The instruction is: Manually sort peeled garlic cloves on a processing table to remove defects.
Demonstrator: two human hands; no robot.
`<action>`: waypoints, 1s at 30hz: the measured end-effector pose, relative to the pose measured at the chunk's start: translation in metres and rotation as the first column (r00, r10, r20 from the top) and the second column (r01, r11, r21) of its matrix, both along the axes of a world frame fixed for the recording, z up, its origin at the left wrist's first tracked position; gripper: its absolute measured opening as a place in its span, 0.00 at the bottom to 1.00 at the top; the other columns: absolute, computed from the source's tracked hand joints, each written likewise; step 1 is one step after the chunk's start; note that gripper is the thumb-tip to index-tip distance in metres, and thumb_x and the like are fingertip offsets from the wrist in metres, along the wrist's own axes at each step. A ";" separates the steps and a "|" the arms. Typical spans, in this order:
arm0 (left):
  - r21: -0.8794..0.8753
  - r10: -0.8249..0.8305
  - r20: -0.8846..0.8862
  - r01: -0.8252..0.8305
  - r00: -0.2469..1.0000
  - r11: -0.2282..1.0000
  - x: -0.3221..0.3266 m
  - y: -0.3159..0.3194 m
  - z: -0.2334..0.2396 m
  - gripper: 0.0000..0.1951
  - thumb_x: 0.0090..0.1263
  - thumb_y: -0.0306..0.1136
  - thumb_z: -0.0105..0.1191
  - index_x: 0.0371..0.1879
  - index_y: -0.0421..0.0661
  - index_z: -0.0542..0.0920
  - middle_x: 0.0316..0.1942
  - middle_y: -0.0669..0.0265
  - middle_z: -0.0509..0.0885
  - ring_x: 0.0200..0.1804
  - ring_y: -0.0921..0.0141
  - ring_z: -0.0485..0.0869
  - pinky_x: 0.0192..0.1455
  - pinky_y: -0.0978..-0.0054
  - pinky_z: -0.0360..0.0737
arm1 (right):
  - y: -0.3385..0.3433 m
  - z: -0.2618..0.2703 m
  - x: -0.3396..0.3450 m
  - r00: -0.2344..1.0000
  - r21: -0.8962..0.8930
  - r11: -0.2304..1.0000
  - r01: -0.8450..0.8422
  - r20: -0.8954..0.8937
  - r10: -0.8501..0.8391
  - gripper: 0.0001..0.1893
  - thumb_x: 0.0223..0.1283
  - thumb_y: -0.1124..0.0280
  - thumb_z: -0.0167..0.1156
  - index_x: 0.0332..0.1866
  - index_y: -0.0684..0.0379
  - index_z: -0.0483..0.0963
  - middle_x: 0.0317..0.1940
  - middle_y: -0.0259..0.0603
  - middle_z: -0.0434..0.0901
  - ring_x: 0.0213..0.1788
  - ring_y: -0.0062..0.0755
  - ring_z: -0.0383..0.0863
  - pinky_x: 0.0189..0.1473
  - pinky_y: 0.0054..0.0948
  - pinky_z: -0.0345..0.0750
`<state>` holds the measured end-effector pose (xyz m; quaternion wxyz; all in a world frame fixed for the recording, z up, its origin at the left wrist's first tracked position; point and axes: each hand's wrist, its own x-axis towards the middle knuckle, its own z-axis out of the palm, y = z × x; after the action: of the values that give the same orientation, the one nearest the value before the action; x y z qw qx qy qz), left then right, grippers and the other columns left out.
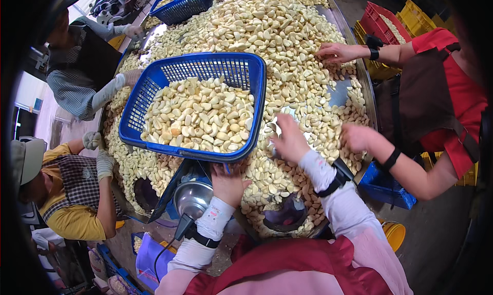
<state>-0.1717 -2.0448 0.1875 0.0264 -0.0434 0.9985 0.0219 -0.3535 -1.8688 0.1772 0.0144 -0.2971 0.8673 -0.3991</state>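
Peeled garlic cloves (269,29) cover the metal sorting table (339,91) before me, heaped high at the far side. A blue plastic basket (259,102), partly filled with cloves, sits on the pile, left of centre. My left hand (228,184) is at the basket's near rim; its fingers are hidden beneath it, so its grip does not show. To the basket's right, my right hand (290,137) reaches over a thinly covered patch of metal. Its thumb and fingers are apart, with no clove visible between them.
At right, a co-worker in red has one hand (335,53) on the heap and another (358,137) near mine. Two gloved co-workers work at left. A round metal bowl (192,198) stands by my left wrist. The near edge has a dark round opening (285,214).
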 end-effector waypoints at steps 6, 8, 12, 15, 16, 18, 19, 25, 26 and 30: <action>0.120 -0.108 0.133 0.092 0.985 0.988 0.050 0.052 -0.009 0.48 0.52 0.61 0.64 0.72 0.49 0.66 0.68 0.43 0.65 0.68 0.38 0.63 0.67 0.40 0.66 | 0.078 0.018 0.069 0.970 0.698 0.673 -0.244 0.170 0.175 0.61 0.36 0.43 0.77 0.79 0.40 0.50 0.79 0.53 0.45 0.80 0.57 0.45 0.76 0.63 0.44; 0.114 -0.263 0.114 0.250 0.958 0.962 0.069 0.071 0.012 0.42 0.53 0.55 0.67 0.68 0.51 0.71 0.64 0.44 0.70 0.64 0.41 0.69 0.64 0.49 0.73 | 0.096 0.032 0.080 0.970 0.767 0.594 -0.242 0.178 0.166 0.55 0.38 0.50 0.78 0.76 0.41 0.57 0.77 0.52 0.51 0.79 0.55 0.48 0.75 0.64 0.47; 0.394 -0.180 0.004 0.164 0.984 0.904 0.006 0.068 0.013 0.29 0.58 0.43 0.66 0.60 0.48 0.77 0.61 0.47 0.74 0.62 0.46 0.74 0.58 0.56 0.78 | 0.108 0.054 0.062 0.996 0.663 0.746 -0.062 -0.009 0.091 0.41 0.41 0.53 0.76 0.66 0.45 0.71 0.73 0.46 0.58 0.75 0.57 0.55 0.70 0.69 0.55; 0.343 -0.105 -0.111 0.137 0.988 0.929 -0.033 0.059 0.024 0.36 0.60 0.46 0.65 0.69 0.53 0.70 0.70 0.45 0.64 0.64 0.45 0.72 0.60 0.52 0.76 | 0.112 0.061 0.038 0.964 0.750 0.649 -0.130 0.248 -0.092 0.56 0.39 0.44 0.75 0.77 0.42 0.54 0.76 0.46 0.54 0.76 0.61 0.51 0.67 0.69 0.59; 0.237 -0.138 -0.035 0.142 0.990 0.961 -0.033 0.056 0.017 0.39 0.59 0.51 0.65 0.71 0.56 0.68 0.72 0.45 0.62 0.65 0.43 0.71 0.61 0.49 0.75 | 0.113 0.056 0.050 0.966 0.778 0.618 -0.111 0.231 -0.117 0.62 0.38 0.39 0.74 0.80 0.38 0.45 0.78 0.45 0.49 0.77 0.66 0.48 0.67 0.71 0.58; 0.164 -0.151 0.108 0.132 0.983 0.978 -0.013 0.052 0.005 0.43 0.56 0.58 0.64 0.73 0.60 0.66 0.74 0.43 0.57 0.65 0.40 0.69 0.62 0.44 0.72 | 0.125 0.060 0.078 0.975 0.888 0.422 -0.186 0.221 -0.035 0.58 0.40 0.36 0.71 0.79 0.36 0.49 0.79 0.47 0.46 0.76 0.72 0.47 0.68 0.72 0.54; 0.196 -0.143 0.171 0.108 0.975 0.975 0.003 0.051 0.001 0.44 0.55 0.61 0.64 0.73 0.62 0.66 0.75 0.42 0.55 0.64 0.39 0.68 0.63 0.42 0.70 | 0.133 0.062 0.092 0.979 0.920 0.337 -0.198 0.202 0.024 0.56 0.41 0.36 0.70 0.79 0.36 0.51 0.79 0.50 0.47 0.75 0.74 0.48 0.69 0.73 0.52; 0.037 -0.357 0.117 0.355 0.927 0.934 0.085 0.086 -0.005 0.24 0.57 0.47 0.61 0.55 0.58 0.82 0.55 0.49 0.75 0.53 0.48 0.76 0.56 0.46 0.72 | 0.118 0.031 0.162 0.955 0.805 0.515 -0.295 0.252 0.153 0.39 0.51 0.59 0.68 0.72 0.43 0.64 0.71 0.55 0.59 0.60 0.67 0.72 0.53 0.54 0.77; 0.034 -0.360 0.116 0.359 0.926 0.933 0.081 0.086 -0.004 0.24 0.57 0.47 0.61 0.55 0.58 0.82 0.55 0.49 0.75 0.53 0.48 0.76 0.56 0.46 0.72 | 0.118 0.032 0.161 0.893 0.697 0.558 -0.451 0.352 0.281 0.38 0.51 0.63 0.67 0.71 0.42 0.65 0.70 0.55 0.61 0.56 0.63 0.76 0.51 0.50 0.79; 0.437 -0.272 0.043 0.227 0.961 0.870 0.000 0.066 0.002 0.12 0.63 0.37 0.59 0.46 0.54 0.83 0.44 0.54 0.80 0.38 0.56 0.82 0.39 0.54 0.78 | 0.077 0.056 0.089 0.975 0.449 0.874 -0.186 0.195 0.107 0.07 0.54 0.73 0.60 0.38 0.57 0.80 0.45 0.51 0.76 0.35 0.51 0.83 0.42 0.43 0.82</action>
<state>-0.1722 -1.9783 0.1895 0.0894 0.0917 0.9636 0.2346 -0.2646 -1.7915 0.2334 0.1868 -0.3160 0.9083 -0.2007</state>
